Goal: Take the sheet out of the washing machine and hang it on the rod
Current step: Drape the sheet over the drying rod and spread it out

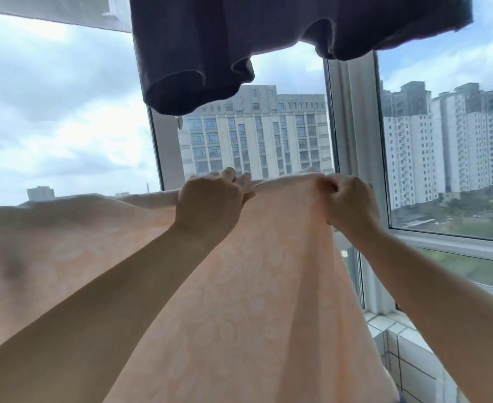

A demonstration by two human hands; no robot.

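Both bare arms reach up and forward toward the window frame (353,117), the left hand (210,205) with its fingers curled over the top fold of the sheet (239,286) and the right hand (347,203) pinching that same raised edge just beside it — each hand closed on the cloth. The sheet is pale peach with a faint white floral print, spread wide across the lower view and falling in long soft folds; whatever carries its top edge is hidden. Above it hangs a dark grey garment (239,48) — well apart from the hands.
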